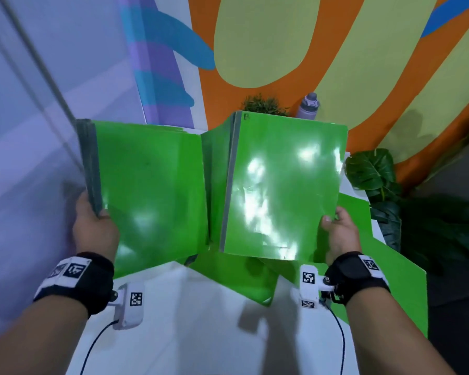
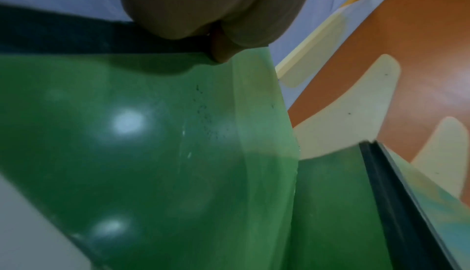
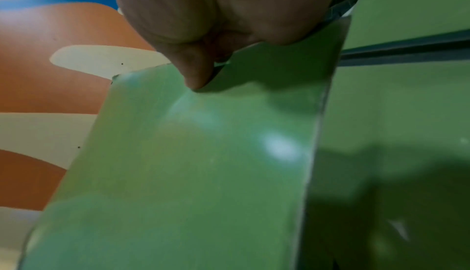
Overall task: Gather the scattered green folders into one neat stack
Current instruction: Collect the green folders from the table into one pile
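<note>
Holding two batches of green folders raised above the white surface (image 1: 190,307), one in each hand. Left hand (image 1: 95,226) at lower left of the head view grips the left bundle of folders (image 1: 146,190) by its lower left corner; thumb on the near face, the other fingers hidden behind, so their spread cannot be told. Dark spine edges of this bundle run up its left side. Left wrist view: thumb (image 2: 223,53) pressed on the glossy green cover at its top edge.

Right hand (image 1: 339,234) at lower right pinches the right bundle of folders (image 1: 284,185) at its lower right edge, thumb on the front. Right wrist view: fingers (image 3: 195,73) curled onto the cover's corner. The two bundles meet near the frame's centre, inner edges touching or nearly so; both stand roughly upright, tilted toward the camera.

More green folders (image 1: 385,282) lie flat on the surface below and to the right, overlapping, askew.

Behind, upper centre: a purple bottle (image 1: 307,105) and a small plant (image 1: 263,104) against the painted wall.
</note>
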Available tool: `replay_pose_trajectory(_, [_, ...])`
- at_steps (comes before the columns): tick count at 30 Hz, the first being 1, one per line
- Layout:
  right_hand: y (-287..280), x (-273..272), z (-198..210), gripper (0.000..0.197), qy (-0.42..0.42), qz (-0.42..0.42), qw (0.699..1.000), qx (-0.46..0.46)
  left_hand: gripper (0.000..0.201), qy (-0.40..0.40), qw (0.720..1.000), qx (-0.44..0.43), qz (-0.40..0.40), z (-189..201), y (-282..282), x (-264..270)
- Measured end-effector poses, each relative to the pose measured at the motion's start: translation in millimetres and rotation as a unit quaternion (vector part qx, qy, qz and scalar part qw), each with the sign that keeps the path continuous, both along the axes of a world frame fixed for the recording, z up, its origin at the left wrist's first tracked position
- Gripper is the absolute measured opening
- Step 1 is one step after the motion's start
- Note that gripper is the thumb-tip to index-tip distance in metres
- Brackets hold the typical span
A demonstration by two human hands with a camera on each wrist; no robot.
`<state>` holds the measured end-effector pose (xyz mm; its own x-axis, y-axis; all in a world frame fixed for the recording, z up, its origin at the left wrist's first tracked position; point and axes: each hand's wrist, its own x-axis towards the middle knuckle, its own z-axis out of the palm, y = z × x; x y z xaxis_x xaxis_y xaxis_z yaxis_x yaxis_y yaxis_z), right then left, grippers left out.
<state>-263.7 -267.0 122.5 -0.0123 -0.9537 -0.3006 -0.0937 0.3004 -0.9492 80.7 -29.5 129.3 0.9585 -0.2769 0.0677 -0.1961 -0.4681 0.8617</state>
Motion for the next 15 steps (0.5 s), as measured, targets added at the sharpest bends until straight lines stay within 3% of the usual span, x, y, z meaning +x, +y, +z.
replay_pose_trajectory(10, [42.9,19.1,-43.9,0.060,-0.041,0.114,0.991,0.063,0.048,0.138,0.971,-0.068,-0.185,-25.0,-17.4,-62.3])
replay_pose_trajectory(15, [55.4,9.9,-54.5,0.060,-0.035,0.151,0.981,0.114,0.048,0.220,0.947,-0.077,-0.221,-26.5,-17.5,-86.3])
